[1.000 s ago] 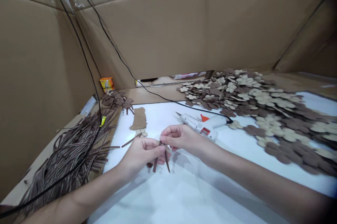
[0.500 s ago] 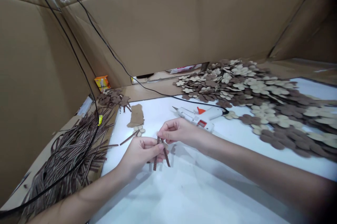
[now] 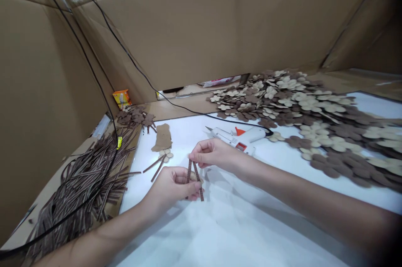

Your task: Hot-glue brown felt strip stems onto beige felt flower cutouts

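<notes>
1. Head view: right hand (image 3: 207,152) pinches the peak of a narrow brown ribbon (image 3: 189,170) above the white worktop (image 3: 226,225), nearer its left edge.
2. Left hand (image 3: 171,181), half-curled, grips one leg.
3. Apparently aligning; next needs steady pinching.

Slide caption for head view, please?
Left hand and right hand hold ribbon in an inverted V, glue gun lying beyond.

No lettering can be read; any print on the small orange box (image 3: 123,98) is too tiny
</notes>
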A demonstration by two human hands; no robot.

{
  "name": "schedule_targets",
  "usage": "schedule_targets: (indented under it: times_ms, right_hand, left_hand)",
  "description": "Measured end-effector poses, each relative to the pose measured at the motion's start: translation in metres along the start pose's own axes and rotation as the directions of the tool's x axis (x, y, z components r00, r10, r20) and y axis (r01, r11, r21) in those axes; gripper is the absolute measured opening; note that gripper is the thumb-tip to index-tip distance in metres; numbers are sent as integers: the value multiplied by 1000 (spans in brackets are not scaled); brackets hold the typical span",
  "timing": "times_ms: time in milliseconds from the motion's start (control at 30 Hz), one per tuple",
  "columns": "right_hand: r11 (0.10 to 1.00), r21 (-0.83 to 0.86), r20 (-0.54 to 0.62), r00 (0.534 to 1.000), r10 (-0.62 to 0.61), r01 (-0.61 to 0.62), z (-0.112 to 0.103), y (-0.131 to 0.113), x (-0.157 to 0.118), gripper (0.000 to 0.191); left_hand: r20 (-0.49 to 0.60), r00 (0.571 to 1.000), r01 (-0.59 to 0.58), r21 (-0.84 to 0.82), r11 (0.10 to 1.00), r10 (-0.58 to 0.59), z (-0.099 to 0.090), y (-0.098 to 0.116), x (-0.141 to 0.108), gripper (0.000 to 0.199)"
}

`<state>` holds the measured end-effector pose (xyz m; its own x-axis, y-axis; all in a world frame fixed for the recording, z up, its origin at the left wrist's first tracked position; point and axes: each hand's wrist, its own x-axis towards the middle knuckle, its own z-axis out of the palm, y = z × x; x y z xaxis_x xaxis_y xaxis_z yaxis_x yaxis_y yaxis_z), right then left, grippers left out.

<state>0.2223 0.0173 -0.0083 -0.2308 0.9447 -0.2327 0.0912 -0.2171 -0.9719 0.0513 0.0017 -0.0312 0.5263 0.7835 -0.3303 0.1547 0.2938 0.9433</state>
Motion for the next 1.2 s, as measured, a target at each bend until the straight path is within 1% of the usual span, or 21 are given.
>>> schedule_targets:
  times_ms: [167,300,400,500,667,800,867,967,1100,1200]
  right_hand:
    - [1000,-8,14,1000,-19,19,-2,1,2,36]
    - [1000,-11,21,1000,-17,17,-4,3,4,37]
    - [1000,-2,34,999,-17,17,-5,5,6,37]
    - [1000,5,41,999,-22,22,-5,7,7,37]
    - [999,23,68,997,-34,33,-3,8,4,35]
    - [997,52,81,995,-61,57,2,7,-2,32]
    - [995,75,85,994,-65,59,4,5,-5,32]
    - [989,139,112,992,-58,42,7,1,-11,35]
    - [978,209,167,986,-22,-13,8,-6,-17,42]
    - [981,194,148,988,-37,8,7,-9,-16,42]
  left_hand:
    - [0,1000,-28,17,999,28,-1,-3,0,31]
    - [-3,1000,-27,26,999,27,-1,-4,2,32]
    - [8,1000,-30,42,999,30,0,-1,1,33]
    - [6,997,-76,48,996,75,-1,6,-1,33]
    - [-78,974,-201,113,973,211,-8,12,1,35]
    - [-106,975,-186,108,977,197,-10,10,3,34]
    - [-137,972,-179,98,979,191,-9,10,2,34]
    - [-157,961,-215,80,973,225,-8,12,-1,34]
    - [-177,950,-255,37,966,258,-7,13,-3,33]
    - [-196,951,-244,10,970,241,-7,14,-4,32]
